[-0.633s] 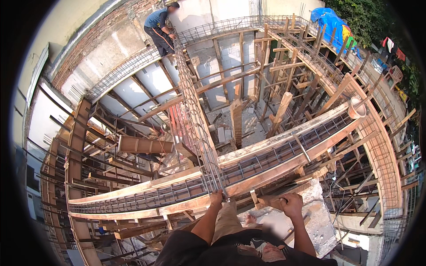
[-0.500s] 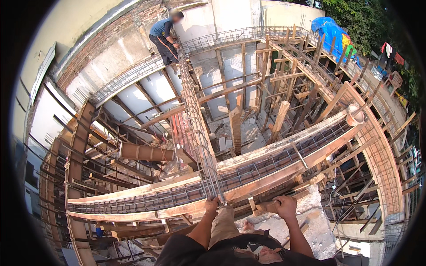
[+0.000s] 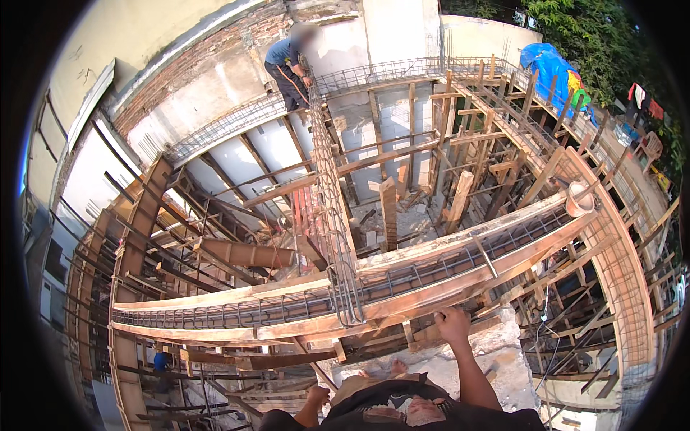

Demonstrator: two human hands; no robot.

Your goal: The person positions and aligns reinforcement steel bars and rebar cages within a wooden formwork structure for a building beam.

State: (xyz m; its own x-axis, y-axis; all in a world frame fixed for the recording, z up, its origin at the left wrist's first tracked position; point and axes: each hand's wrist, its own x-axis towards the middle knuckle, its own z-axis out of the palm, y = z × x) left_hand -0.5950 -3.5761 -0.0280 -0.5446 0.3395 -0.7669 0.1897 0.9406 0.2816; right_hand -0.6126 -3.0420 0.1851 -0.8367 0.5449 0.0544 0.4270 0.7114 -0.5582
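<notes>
From my far seat, I see the left hand (image 3: pixel 316 394) has left the steel cage (image 3: pixel 328 179) and is now lower, near the body. The cage looks long, narrow, grey; its near end lies over the wooden trough (image 3: pixel 445 287), at one o'clock from left fingers, nine from the right hand (image 3: pixel 451 323). Whether either hand's fingers grip something, I cannot tell.

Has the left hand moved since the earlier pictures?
Yes: judged against the wooden beam formwork, the left hand has drawn back, away from it, toward the person's body.
</notes>
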